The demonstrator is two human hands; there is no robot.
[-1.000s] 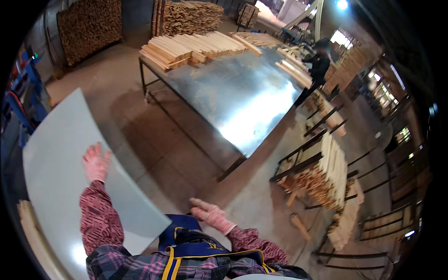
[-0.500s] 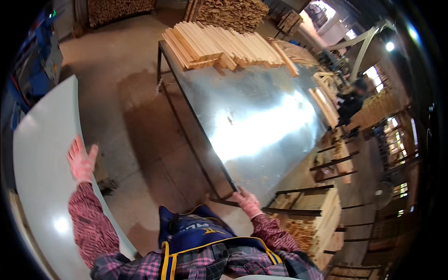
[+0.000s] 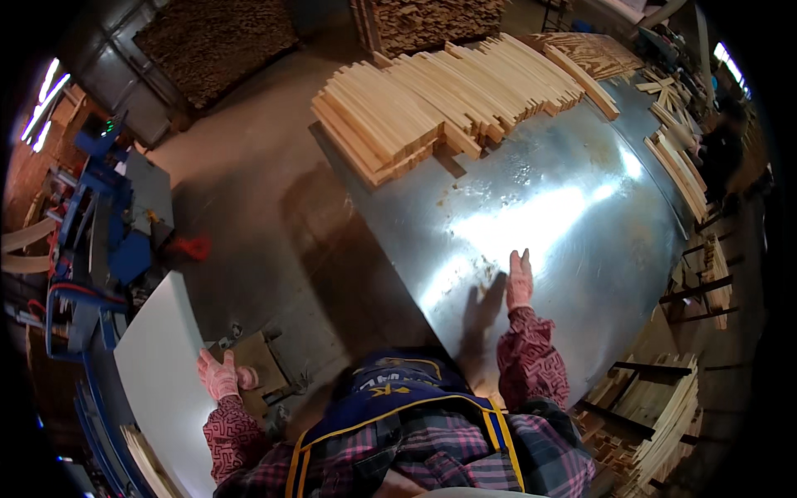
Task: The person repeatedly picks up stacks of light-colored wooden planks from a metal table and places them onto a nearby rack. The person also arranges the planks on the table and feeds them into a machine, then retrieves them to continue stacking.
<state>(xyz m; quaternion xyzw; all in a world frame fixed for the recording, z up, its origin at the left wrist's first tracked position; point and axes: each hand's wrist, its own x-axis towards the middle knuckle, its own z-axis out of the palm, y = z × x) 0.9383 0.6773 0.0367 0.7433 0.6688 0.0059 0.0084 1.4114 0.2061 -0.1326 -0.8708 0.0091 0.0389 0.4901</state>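
My left hand [image 3: 219, 375], in a pinkish work glove, is at the inner edge of a smooth pale surface [image 3: 162, 340] on my left, its fingers apart and nothing in it. Over the shiny metal tabletop [image 3: 573, 274] reaches my right hand [image 3: 520, 282], gloved alike, with fingers stretched forward and empty. Whether it touches the metal I cannot tell. Beyond it, a wide row of pale wooden strips [image 3: 448, 95] lies along the table's far side.
A blue machine [image 3: 124, 249] stands at the left. Stacked wood [image 3: 212, 46] rises at the back. A rack with wood pieces [image 3: 647, 423] is at the lower right. Another person in dark clothes [image 3: 722, 149] is at the far right. A plywood sheet [image 3: 581, 54] lies behind the strips.
My right hand has left the table's near corner and now reaches out over the metal. My left hand remains by the pale surface. The view has shifted, bringing the strips closer.
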